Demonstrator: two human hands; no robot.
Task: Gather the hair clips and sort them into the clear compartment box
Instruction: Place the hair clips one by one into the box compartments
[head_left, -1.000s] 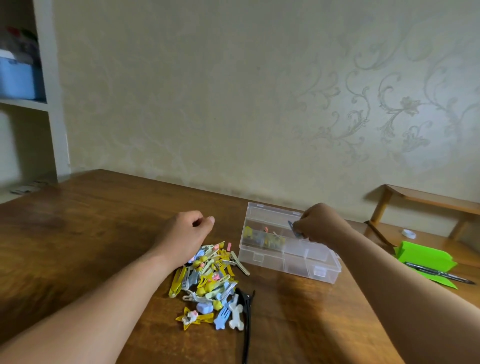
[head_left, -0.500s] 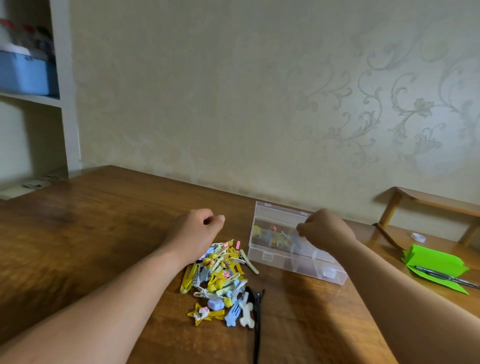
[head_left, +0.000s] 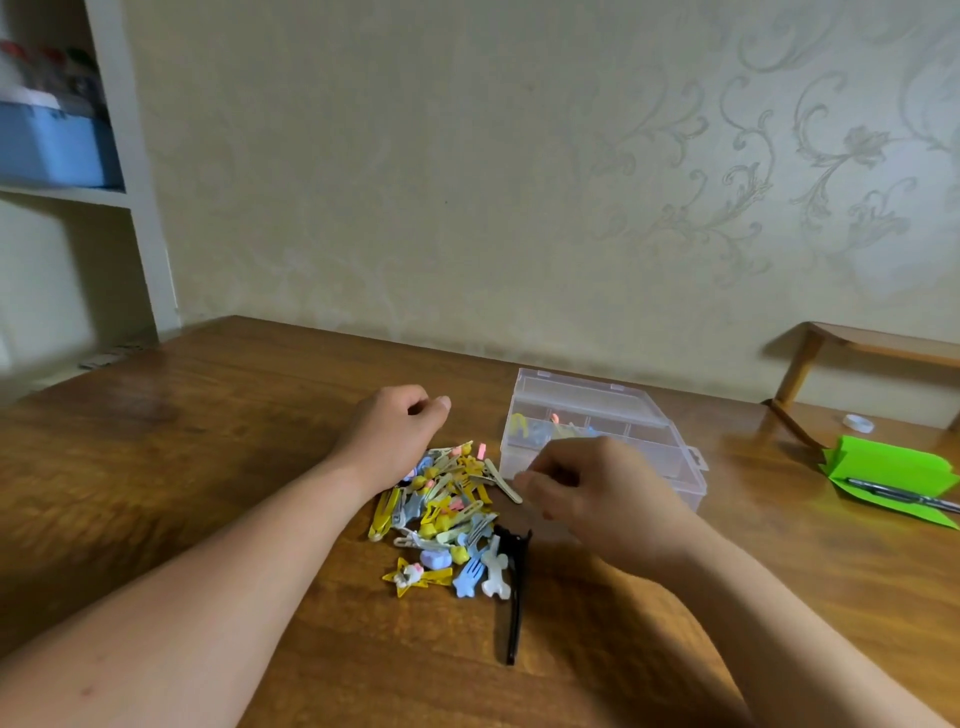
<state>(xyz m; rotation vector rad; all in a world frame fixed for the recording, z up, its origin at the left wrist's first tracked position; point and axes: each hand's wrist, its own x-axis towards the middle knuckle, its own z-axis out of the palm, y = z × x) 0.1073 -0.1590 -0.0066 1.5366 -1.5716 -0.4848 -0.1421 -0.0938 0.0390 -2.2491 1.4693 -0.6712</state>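
Note:
A heap of small hair clips (head_left: 441, 509) in yellow, blue, pink and white lies on the wooden table (head_left: 208, 441). A long black clip (head_left: 514, 587) lies along the heap's right side. The clear compartment box (head_left: 644, 410) stands open just behind and to the right, with a few coloured clips (head_left: 550, 428) in its back row. My left hand (head_left: 395, 431) rests loosely curled at the heap's far-left edge, with nothing seen in it. My right hand (head_left: 587, 483) hovers in front of the box, beside the heap. It is blurred, its fingers loosely apart and holding nothing visible.
A green folded paper (head_left: 883, 467) with a pen (head_left: 904, 499) on it lies at the right edge, a small white cap (head_left: 857, 423) behind it. A low wooden stand (head_left: 883, 343) sits against the wall. A shelf with a blue bin (head_left: 52, 145) is at far left.
My right hand held a blue clip over the box, then drew back towards me and left, down beside the heap, without the clip. The left hand stayed put.

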